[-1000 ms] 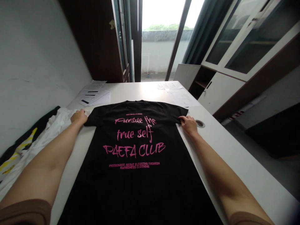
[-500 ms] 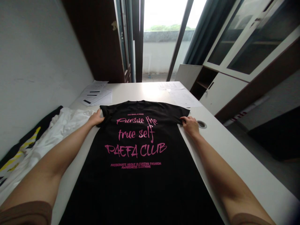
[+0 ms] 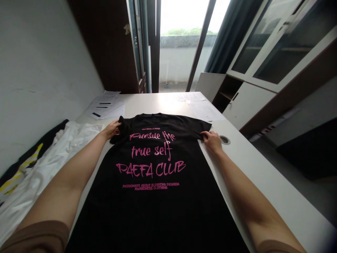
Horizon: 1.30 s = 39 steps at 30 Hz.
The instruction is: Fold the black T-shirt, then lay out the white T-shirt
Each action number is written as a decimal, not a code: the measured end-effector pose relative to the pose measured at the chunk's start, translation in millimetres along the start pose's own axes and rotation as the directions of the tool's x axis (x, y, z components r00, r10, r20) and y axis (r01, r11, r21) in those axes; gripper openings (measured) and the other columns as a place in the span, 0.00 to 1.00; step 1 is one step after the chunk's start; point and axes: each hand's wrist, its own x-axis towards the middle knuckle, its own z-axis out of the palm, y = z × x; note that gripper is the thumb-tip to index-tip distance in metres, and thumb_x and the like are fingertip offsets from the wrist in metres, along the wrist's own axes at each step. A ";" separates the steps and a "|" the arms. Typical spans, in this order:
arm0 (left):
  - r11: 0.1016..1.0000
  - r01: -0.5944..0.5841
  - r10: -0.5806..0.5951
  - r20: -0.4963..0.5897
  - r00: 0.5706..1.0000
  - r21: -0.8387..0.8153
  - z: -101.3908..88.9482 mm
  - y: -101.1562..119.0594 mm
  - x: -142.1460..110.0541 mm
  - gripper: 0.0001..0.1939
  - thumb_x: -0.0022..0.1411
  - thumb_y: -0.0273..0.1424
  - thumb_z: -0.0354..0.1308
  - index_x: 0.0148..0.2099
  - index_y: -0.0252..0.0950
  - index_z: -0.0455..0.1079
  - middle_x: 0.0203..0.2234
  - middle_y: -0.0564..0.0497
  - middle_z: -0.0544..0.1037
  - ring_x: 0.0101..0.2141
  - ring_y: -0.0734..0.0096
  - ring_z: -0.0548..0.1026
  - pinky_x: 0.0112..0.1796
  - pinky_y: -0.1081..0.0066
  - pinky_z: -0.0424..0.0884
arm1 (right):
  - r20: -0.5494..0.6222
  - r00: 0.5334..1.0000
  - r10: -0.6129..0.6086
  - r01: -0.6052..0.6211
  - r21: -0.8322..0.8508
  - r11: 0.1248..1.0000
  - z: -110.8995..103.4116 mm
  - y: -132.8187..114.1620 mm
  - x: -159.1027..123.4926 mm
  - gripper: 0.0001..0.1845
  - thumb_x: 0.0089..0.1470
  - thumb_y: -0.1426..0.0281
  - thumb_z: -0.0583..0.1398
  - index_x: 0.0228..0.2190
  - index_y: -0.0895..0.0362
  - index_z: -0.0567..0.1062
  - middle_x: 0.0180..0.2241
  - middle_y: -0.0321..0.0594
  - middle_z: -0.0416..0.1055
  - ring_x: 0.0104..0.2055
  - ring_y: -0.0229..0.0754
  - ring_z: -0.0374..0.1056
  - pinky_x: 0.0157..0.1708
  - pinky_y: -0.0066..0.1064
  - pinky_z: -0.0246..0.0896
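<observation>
A black T-shirt point(image 3: 155, 214) with pink lettering lies spread on the white table, its collar toward the far end. My left hand point(image 3: 112, 129) has its fingers closed on the left sleeve, which is lifted and bunched up. At the opposite side my right hand point(image 3: 212, 141) pinches the lower edge of the right sleeve, which stays stretched out flat. The shirt's bottom hem runs out of view below.
White garments point(image 3: 65, 154) and a black-and-yellow one point(image 3: 28, 165) are heaped along the left wall. Papers point(image 3: 106, 105) lie at the table's far left, and more sheets point(image 3: 205, 109) at the far right. A round cable grommet point(image 3: 225, 140) sits beside my right hand.
My left hand has moved slightly right and up, raising and bunching the left sleeve inward. My right hand keeps its hold on the right sleeve. The view has shifted slightly.
</observation>
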 end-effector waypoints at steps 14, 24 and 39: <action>0.595 0.016 0.463 -0.359 0.810 0.803 -83.7 17.9 -34.6 0.10 0.57 0.30 0.63 0.41 0.31 0.72 0.53 0.33 0.73 0.64 0.33 0.52 0.58 0.44 0.57 | -0.007 1.000 0.007 -0.007 0.005 1.000 -1.1 -2.5 -1.3 0.21 0.64 0.67 0.53 0.52 0.54 0.79 0.43 0.49 0.70 0.47 0.53 0.65 0.50 0.41 0.61; 0.278 -0.228 0.537 0.045 0.842 0.933 -25.6 -23.0 -73.4 0.19 0.66 0.40 0.55 0.53 0.38 0.75 0.61 0.38 0.68 0.62 0.40 0.63 0.63 0.49 0.56 | -0.101 0.988 0.118 -0.116 0.025 0.993 -2.8 -3.8 -2.1 0.28 0.64 0.64 0.52 0.61 0.58 0.73 0.47 0.50 0.64 0.40 0.48 0.68 0.42 0.38 0.67; 0.422 -0.372 0.382 0.210 0.900 0.827 15.8 -92.9 -265.5 0.33 0.66 0.43 0.56 0.72 0.55 0.60 0.71 0.52 0.58 0.72 0.47 0.51 0.70 0.48 0.44 | -0.045 0.973 0.225 -0.227 -0.025 0.974 -11.9 -14.6 -4.8 0.25 0.66 0.67 0.52 0.60 0.59 0.74 0.49 0.56 0.69 0.50 0.55 0.64 0.50 0.42 0.58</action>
